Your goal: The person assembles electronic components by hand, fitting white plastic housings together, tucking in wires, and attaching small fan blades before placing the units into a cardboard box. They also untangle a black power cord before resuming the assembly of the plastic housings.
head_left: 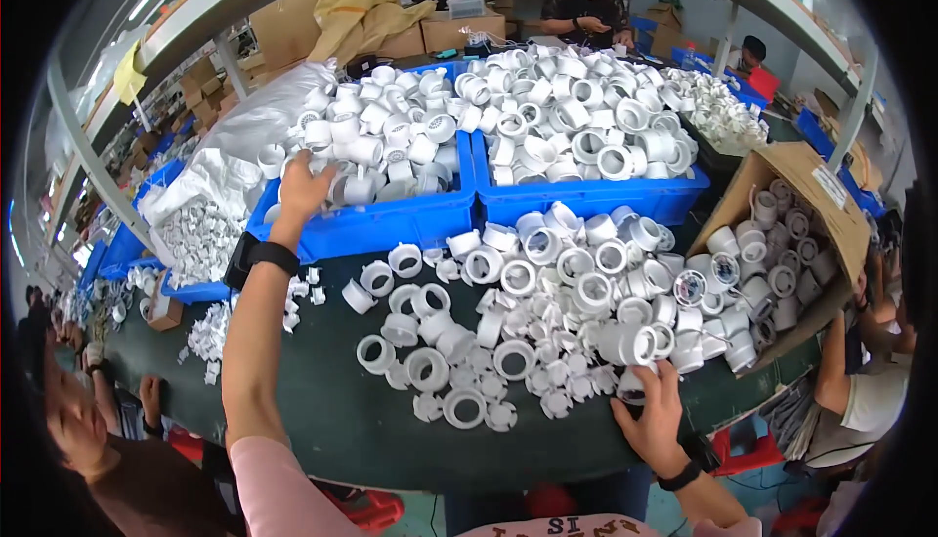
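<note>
With the left hand [301, 188] spread, fingers released, over white rings in the blue bin [391, 224] at 11 o'clock, and the right hand [650, 410] grasping a ring [633, 381] at 4 o'clock, heaped parts [528, 312] risk sliding off the table [322, 420].

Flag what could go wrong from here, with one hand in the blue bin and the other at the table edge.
The loose white fittings by the right hand lie near the green table's edge; a sweep might knock some off. The left hand reaches into a heaped blue bin; digging could spill rings over its rim.
</note>
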Demonstrator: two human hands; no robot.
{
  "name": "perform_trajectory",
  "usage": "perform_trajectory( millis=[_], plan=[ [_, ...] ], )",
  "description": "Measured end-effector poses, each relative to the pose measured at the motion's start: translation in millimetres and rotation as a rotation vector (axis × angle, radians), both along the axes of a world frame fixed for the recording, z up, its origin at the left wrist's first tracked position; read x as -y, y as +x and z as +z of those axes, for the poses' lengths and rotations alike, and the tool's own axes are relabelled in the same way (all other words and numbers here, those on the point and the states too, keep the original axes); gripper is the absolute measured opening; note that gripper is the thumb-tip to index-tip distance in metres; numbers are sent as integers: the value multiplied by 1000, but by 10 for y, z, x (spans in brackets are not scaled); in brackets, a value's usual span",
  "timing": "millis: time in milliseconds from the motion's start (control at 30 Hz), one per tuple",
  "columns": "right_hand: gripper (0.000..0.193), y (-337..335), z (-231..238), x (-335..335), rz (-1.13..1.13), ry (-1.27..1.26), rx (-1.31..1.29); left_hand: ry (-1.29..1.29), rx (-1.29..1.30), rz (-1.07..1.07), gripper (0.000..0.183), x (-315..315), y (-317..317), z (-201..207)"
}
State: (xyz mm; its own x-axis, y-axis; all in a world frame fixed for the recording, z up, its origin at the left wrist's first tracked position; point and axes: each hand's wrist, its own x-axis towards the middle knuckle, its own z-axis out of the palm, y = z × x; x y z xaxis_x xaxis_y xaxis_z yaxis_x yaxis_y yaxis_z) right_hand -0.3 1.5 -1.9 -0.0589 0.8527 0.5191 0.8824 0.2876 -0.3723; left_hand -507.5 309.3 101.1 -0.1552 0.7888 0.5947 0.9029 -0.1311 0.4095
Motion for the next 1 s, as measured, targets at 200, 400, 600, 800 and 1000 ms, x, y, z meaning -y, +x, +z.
perform_trajectory(
  millis=[200,400,600,800,1000],
  plan=[
    [75,39,25,-7,-79,-149,-67,-39,-184,-5,66,-1495,-164,285],
    [65,7,2,-90,-84,-109,-10,-668,-60,-171,69,-2858,-511,509],
    [62,58,-143,-47,-73,-166,-1,-935,-31,-345,71,-3043,-458,400],
    [67,22,-39,-130,-79,-227,-104,-830,-97,-543,80,-2458,-106,541],
    [70,86,-39,-38,-31,-182,-93,-628,377,-385,65,-1601,562,339]
  ],
)
